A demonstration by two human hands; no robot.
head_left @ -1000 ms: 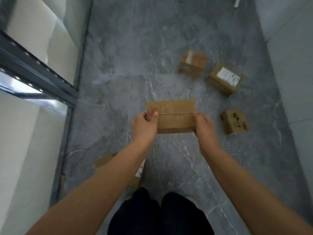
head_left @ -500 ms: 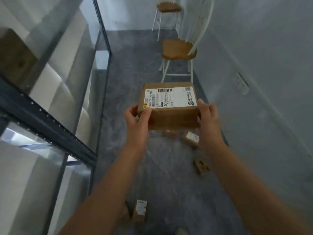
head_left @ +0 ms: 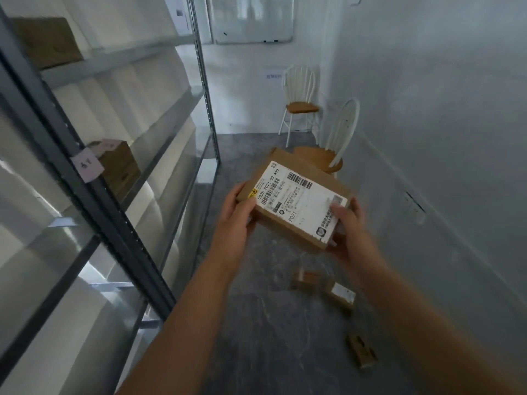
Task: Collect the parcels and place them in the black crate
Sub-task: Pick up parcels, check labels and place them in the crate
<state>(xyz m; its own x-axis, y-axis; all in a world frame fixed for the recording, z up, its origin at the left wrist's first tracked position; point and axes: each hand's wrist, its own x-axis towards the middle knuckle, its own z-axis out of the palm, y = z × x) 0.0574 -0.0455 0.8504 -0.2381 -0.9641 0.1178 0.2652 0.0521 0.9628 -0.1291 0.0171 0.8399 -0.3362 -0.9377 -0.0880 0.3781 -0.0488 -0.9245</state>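
A brown cardboard parcel (head_left: 296, 199) with a white shipping label on top is held up in front of me, tilted and turned to the right. My left hand (head_left: 235, 220) grips its left end and my right hand (head_left: 349, 229) grips its right near corner. Three smaller parcels lie on the grey floor below: one (head_left: 306, 279) next to another with a white label (head_left: 340, 295), and a third (head_left: 361, 350) nearer to me. No black crate is in view.
A metal shelving rack (head_left: 114, 212) runs along my left, holding a cardboard box (head_left: 119, 166) with paper tags and another box (head_left: 47, 42) higher up. Two white chairs with wooden seats (head_left: 328, 161) (head_left: 302, 105) stand ahead by the right wall. A whiteboard (head_left: 253, 18) hangs on the far wall.
The view has lifted from the floor toward the room. The parcel has risen with both hands and rotated, so its label now faces up and sits at an angle.
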